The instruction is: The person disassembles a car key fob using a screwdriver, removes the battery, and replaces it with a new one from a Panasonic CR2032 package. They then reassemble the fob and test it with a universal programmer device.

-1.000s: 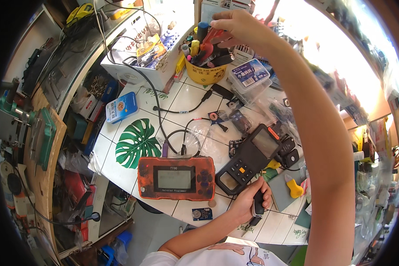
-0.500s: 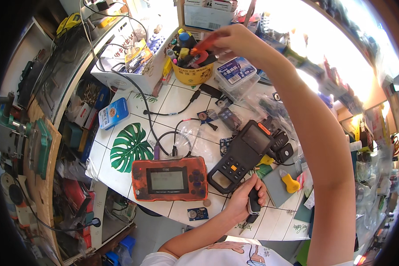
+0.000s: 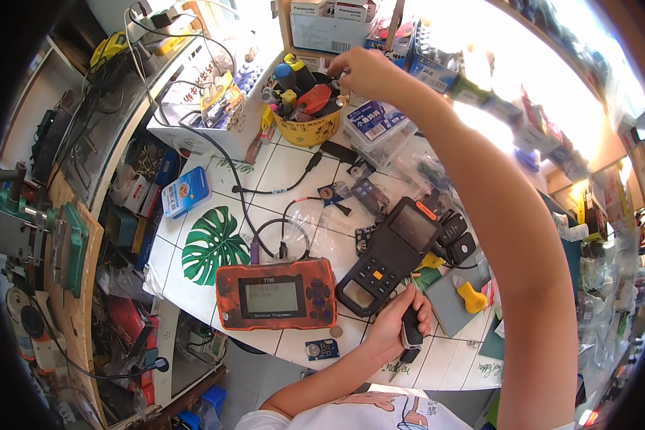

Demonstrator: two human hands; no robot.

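Note:
My left hand (image 3: 393, 328) is closed around a small black key fob (image 3: 411, 331) with a silver edge, near the front of the table. A thin pointed shaft shows just below it. My right arm reaches far forward to a yellow tub (image 3: 308, 130) full of tools. Bent together, the fingers of my right hand (image 3: 365, 72) are at the tub's back right rim; what they pinch, if anything, is hidden. A red-orange tool (image 3: 315, 99) lies among dark handles in the tub. Beside my left hand rests a black handheld device (image 3: 390, 254) with a screen and keys.
An orange programmer (image 3: 276, 294) with a screen is cabled on the left. In front of it lie a blue circuit board (image 3: 322, 349) and a coin cell (image 3: 336, 332). Black key fobs (image 3: 457, 240), a yellow-handled tool (image 3: 471, 297) and a clear plastic box (image 3: 380, 132) sit to the right.
My right hand has let go of the red-orange tool, which now rests in the tub. The hand has shifted slightly right and down at the rim. My left hand keeps its hold.

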